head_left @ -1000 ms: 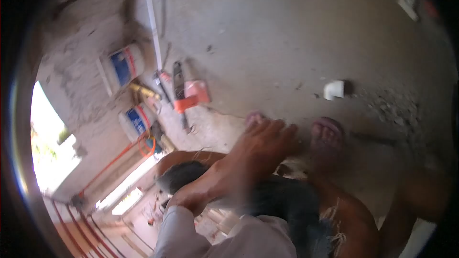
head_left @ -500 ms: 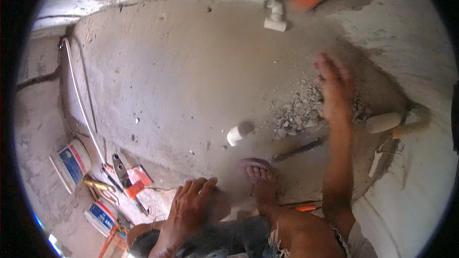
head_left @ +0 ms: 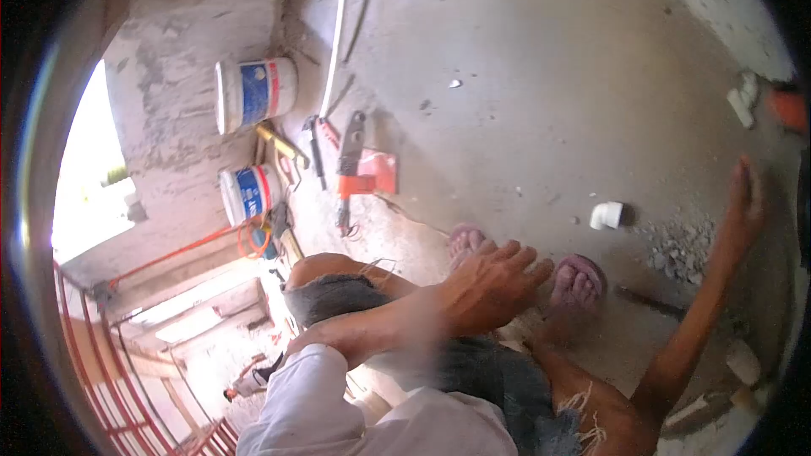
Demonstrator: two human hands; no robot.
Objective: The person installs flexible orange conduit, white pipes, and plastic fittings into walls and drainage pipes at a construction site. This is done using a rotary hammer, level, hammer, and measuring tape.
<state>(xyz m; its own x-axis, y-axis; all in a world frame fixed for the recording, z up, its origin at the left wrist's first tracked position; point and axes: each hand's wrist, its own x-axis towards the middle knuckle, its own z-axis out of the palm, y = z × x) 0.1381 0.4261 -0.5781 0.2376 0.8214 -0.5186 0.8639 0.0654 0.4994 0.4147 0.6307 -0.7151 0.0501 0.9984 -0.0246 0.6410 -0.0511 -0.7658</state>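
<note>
My left hand [head_left: 494,287] hangs in front of my knees with its fingers apart, and I see nothing in it. Over on the right, my right hand [head_left: 743,207] reaches out with straight fingers and holds nothing I can see. It is above the floor beside a heap of grey rubble [head_left: 676,249]. A white pipe elbow [head_left: 606,215] lies left of the heap. A dark bar [head_left: 650,302] rests on the floor between my sandalled foot [head_left: 579,283] and my right forearm.
Two paint buckets [head_left: 274,89] lie on the left, near an orange-and-grey power tool [head_left: 351,177] and a long white pipe [head_left: 336,34]. White fittings [head_left: 743,100] and an orange object [head_left: 790,110] are at far right. Red railings [head_left: 93,355] and a person [head_left: 249,382] show at lower left.
The view has swung left, so the rubble and elbow appear farther right, and the buckets, railings and person show more. My left hand has lifted from near my knee; my right hand stays outstretched.
</note>
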